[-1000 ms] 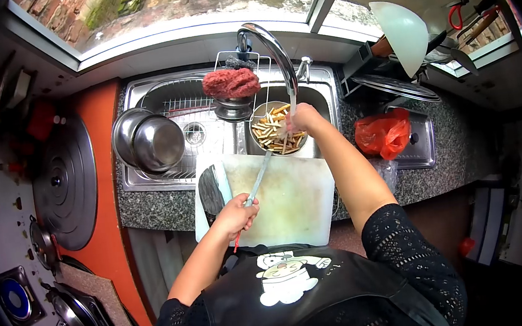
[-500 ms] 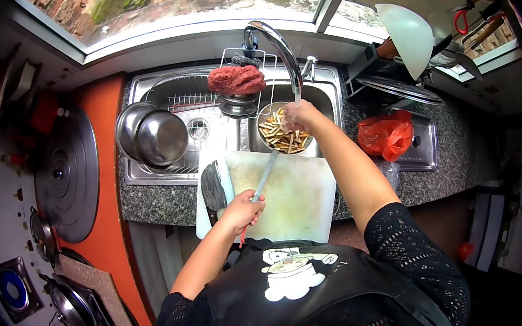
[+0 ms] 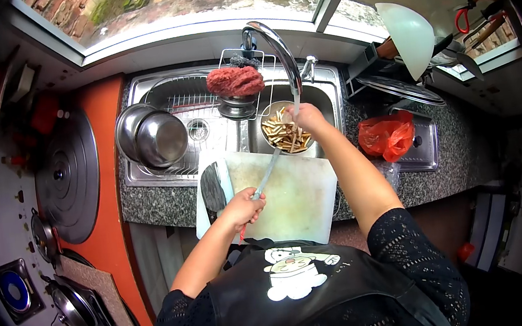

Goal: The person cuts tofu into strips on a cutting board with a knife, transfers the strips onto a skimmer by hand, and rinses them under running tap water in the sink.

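My left hand (image 3: 245, 208) is closed around the grey handle of a round long-handled strainer (image 3: 268, 176); a red loop hangs below the fist. The strainer's bowl rests in the right sink basin, full of brown-and-white cut strips (image 3: 284, 136). My right hand (image 3: 308, 118) is over the bowl's right side, in the water falling from the faucet (image 3: 291, 64). Its fingers are curled together; what they hold, if anything, is hidden. Under the left arm's reach lies a white cutting board (image 3: 296, 191), with a dark-bladed knife (image 3: 212, 187) along its left side.
A red cloth-like lump (image 3: 235, 81) sits on a wire rack behind the sink. Two steel bowls (image 3: 162, 138) stand at the left basin. A red plastic bag (image 3: 387, 136) lies on the right counter, near a knife block and a glass lid (image 3: 400, 91).
My right hand has shifted slightly, its fingers now at the water stream. The strainer bowl has moved a little to the right. My left hand keeps its grip.
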{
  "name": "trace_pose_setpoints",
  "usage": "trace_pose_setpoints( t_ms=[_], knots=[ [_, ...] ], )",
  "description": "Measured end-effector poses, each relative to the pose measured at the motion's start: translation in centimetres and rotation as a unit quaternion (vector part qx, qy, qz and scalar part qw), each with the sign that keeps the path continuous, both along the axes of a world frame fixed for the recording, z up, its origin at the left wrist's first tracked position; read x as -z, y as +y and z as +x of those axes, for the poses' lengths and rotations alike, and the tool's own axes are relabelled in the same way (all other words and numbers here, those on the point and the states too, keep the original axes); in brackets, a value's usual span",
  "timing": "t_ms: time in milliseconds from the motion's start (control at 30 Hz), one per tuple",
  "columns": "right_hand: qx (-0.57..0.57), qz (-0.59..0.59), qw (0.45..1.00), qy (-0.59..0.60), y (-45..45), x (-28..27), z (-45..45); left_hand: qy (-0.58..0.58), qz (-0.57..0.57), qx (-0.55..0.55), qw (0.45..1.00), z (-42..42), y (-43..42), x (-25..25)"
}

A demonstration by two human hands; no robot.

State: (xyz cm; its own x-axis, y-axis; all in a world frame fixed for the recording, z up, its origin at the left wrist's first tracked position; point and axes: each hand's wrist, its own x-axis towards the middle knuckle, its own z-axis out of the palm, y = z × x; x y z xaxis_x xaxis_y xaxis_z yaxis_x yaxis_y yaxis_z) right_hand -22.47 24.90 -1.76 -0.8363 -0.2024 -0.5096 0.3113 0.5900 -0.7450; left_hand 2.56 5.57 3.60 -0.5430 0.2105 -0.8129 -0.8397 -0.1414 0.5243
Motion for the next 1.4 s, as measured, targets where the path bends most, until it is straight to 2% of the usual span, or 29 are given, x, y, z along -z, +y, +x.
trace_pose_setpoints(
  t_ms=[100, 200, 233, 333, 400, 500, 633, 733, 800, 867, 900, 1000, 1033, 1067, 1133, 1167, 1267, 1300, 1333, 1367, 1400],
  knots=[
    [0.061, -0.059, 0.992, 0.097, 3.2, 1.9, 0.4, -0.009, -0.018, 0.058, 0.998, -2.0, -2.4, 0.4],
    [0.094, -0.070, 0.990, 0.075, 7.1, 3.8, 1.4, -0.011, -0.044, 0.121, 0.992, -5.4, -5.7, 1.5],
    [0.113, -0.068, 0.990, 0.042, 7.8, 2.5, 2.4, -0.012, -0.043, 0.151, 0.988, -6.9, -6.9, 2.1],
    [0.146, -0.047, 0.987, 0.056, 10.7, 3.1, 4.7, -0.017, -0.058, 0.237, 0.970, -11.5, -9.4, 3.5],
    [0.159, -0.073, 0.983, 0.051, 12.3, 4.0, 5.8, -0.017, -0.068, 0.281, 0.957, -14.1, -10.3, 5.0],
    [0.202, -0.090, 0.975, 0.012, 13.5, 2.5, 7.9, -0.034, -0.065, 0.319, 0.945, -16.6, -10.6, 6.1],
    [0.232, -0.170, 0.957, -0.039, 13.3, 0.9, 10.2, -0.044, -0.079, 0.358, 0.929, -18.1, -10.9, 7.3],
    [0.278, -0.237, 0.926, -0.093, 11.6, -0.1, 10.1, -0.025, -0.156, 0.409, 0.899, -19.4, -11.0, 6.3],
    [0.283, -0.256, 0.919, -0.102, 10.3, -1.0, 9.8, 0.065, -0.265, 0.539, 0.797, -20.8, -10.9, 5.3],
    [0.283, -0.266, 0.917, -0.096, 9.2, -1.2, 9.5, 0.157, -0.372, 0.593, 0.697, -21.5, -10.3, 5.1],
    [0.280, -0.269, 0.917, -0.093, 9.0, -1.2, 9.5, 0.234, -0.489, 0.567, 0.621, -21.5, -9.7, 5.8],
    [0.275, -0.253, 0.925, -0.075, 8.6, -0.4, 9.5, 0.435, -0.639, 0.432, 0.464, -20.7, -10.3, 9.8],
    [0.277, -0.227, 0.931, -0.064, 8.7, 0.0, 9.6, 0.499, -0.629, 0.364, 0.472, -21.0, -9.9, 10.3],
    [0.280, -0.201, 0.937, -0.053, 9.0, 0.3, 9.8, 0.506, -0.640, 0.359, 0.454, -20.6, -9.6, 10.8],
    [0.294, -0.176, 0.937, -0.062, 9.9, 0.7, 10.8, 0.522, -0.658, 0.345, 0.418, -19.3, -7.9, 8.2],
    [0.301, -0.164, 0.937, -0.068, 10.4, 0.9, 11.4, 0.573, -0.600, 0.274, 0.487, -19.7, -7.9, 8.4],
    [0.318, -0.172, 0.929, -0.078, 12.0, 1.8, 13.7, 0.528, -0.575, 0.307, 0.544, -19.1, -7.3, 9.6],
    [0.347, -0.198, 0.912, -0.091, 12.4, 1.8, 14.5, 0.554, -0.603, 0.295, 0.491, -19.3, -7.1, 13.1],
    [0.375, -0.226, 0.893, -0.103, 12.7, 1.7, 15.2, 0.446, -0.531, 0.375, 0.615, -19.1, -5.1, 10.8],
    [0.404, -0.254, 0.871, -0.114, 12.8, 1.6, 15.5, 0.562, -0.523, 0.301, 0.566, -17.8, -3.7, 10.6],
    [0.419, -0.267, 0.860, -0.120, 12.7, 1.7, 15.8, 0.451, -0.463, 0.281, 0.709, -18.0, -1.2, 10.3]
  ],
)
